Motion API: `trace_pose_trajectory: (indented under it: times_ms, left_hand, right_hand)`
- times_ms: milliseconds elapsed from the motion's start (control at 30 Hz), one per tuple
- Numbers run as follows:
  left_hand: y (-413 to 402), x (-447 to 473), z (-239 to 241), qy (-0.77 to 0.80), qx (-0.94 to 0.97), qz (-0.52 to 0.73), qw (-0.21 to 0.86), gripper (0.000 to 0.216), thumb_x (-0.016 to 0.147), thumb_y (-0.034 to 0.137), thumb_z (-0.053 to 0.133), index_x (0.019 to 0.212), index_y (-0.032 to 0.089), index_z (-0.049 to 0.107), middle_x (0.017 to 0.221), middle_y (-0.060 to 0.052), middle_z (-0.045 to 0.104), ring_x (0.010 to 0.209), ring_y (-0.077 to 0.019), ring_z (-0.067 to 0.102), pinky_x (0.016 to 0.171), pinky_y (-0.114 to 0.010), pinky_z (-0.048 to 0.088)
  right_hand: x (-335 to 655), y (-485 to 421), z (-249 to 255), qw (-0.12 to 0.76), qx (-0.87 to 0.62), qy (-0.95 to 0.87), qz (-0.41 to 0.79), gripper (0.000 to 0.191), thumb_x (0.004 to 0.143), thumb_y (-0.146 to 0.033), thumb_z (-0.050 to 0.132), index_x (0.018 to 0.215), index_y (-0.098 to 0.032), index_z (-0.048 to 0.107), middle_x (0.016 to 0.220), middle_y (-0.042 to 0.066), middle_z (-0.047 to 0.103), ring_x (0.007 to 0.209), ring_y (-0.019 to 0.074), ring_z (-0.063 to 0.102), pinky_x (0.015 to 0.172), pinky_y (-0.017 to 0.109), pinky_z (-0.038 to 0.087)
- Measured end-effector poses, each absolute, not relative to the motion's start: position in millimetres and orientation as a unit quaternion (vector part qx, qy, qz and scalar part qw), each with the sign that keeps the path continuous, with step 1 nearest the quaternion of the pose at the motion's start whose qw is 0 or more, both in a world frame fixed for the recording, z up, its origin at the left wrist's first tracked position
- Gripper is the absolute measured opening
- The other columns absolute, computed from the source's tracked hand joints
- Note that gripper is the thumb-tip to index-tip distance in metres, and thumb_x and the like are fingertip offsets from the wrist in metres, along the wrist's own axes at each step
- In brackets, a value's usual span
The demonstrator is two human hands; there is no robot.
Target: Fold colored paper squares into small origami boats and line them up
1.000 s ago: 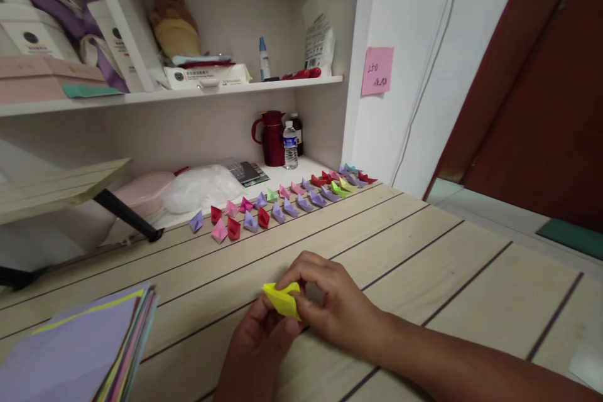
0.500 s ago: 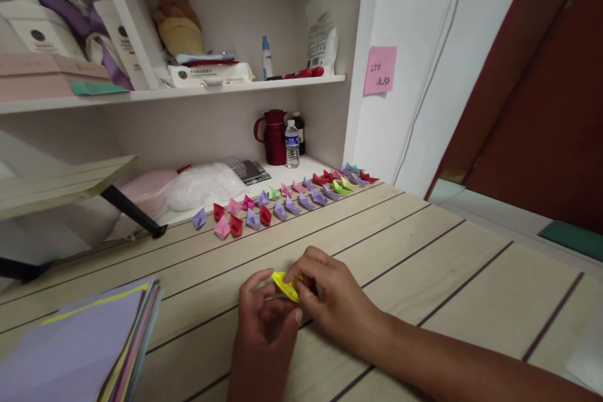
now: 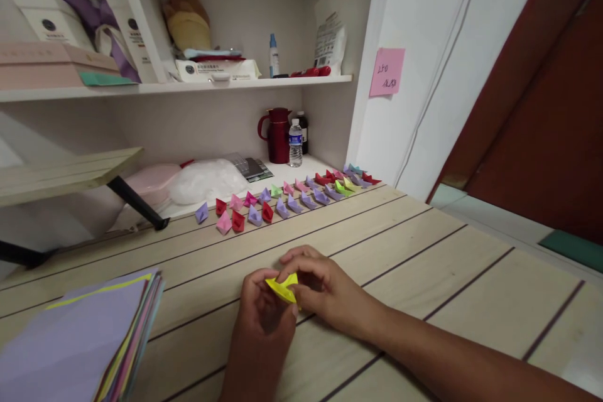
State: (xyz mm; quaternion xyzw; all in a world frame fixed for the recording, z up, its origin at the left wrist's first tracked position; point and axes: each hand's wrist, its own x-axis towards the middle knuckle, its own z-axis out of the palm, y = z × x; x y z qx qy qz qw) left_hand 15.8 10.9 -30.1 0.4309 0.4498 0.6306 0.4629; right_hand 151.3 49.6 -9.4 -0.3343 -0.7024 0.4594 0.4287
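Currently left hand (image 3: 264, 326) and right hand (image 3: 330, 295) pinch the yellow folded paper (image 3: 281, 287) closed-fingered from opposite sides, probably to hold creases tight, well nearer me than the row of folded pieces (image 3: 282, 204) on the desk (image 3: 424, 251).

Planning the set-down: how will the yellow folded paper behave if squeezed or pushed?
The yellow paper, pinched between left hand and right hand, is likely light and easily crushed, being thin folded sheet. Pushed on the smooth table, it would probably slide, not roll; similar folded pieces stand upright.
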Motion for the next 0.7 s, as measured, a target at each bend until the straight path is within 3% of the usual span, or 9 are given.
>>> trace_pose_trajectory:
  times_ms: [133,267,467,700]
  left_hand:
    - [12.7,13.4,-28.4,0.431,0.425,0.636,0.480,0.038,0.064,0.014,0.072,0.097,0.024,0.057,0.081,0.001,0.067,0.075,-0.0145,0.063,0.067,-0.023,0.046]
    - [12.9,10.3,-30.0,0.411,0.444,0.619,0.501,0.039,0.067,0.018,0.070,0.103,0.023,0.056,0.091,-0.001,0.071,0.077,-0.0135,0.064,0.070,-0.024,0.046]
    - [11.4,9.8,-29.3,0.402,0.446,0.600,0.529,0.042,0.068,0.020,0.071,0.108,0.023,0.057,0.104,-0.005,0.073,0.101,-0.0211,0.067,0.083,-0.028,0.048]
    - [12.5,10.5,-29.0,0.404,0.435,0.613,0.521,0.043,0.067,0.023,0.074,0.108,0.022,0.061,0.104,-0.006,0.073,0.098,-0.0197,0.067,0.082,-0.027,0.049]
  right_hand:
    - [150.4,51.1,-14.3,0.396,-0.326,-0.684,0.519,0.030,0.074,-0.006,0.057,0.099,-0.021,0.065,0.066,-0.007,0.045,0.058,0.0099,0.038,0.053,0.021,0.030]
    - [148.1,50.0,-17.1,0.419,-0.333,-0.661,0.526,0.029,0.070,-0.005,0.058,0.094,-0.020,0.059,0.067,-0.007,0.046,0.060,0.0102,0.041,0.054,0.021,0.031]
    - [148.5,48.9,-13.7,0.452,-0.343,-0.668,0.481,0.022,0.074,-0.008,0.056,0.092,-0.020,0.059,0.070,-0.006,0.044,0.064,0.0119,0.042,0.058,0.023,0.034]
    - [148.8,48.1,-13.3,0.464,-0.357,-0.667,0.460,0.014,0.079,-0.013,0.057,0.092,-0.019,0.060,0.068,-0.007,0.039,0.061,0.0111,0.036,0.056,0.023,0.031]
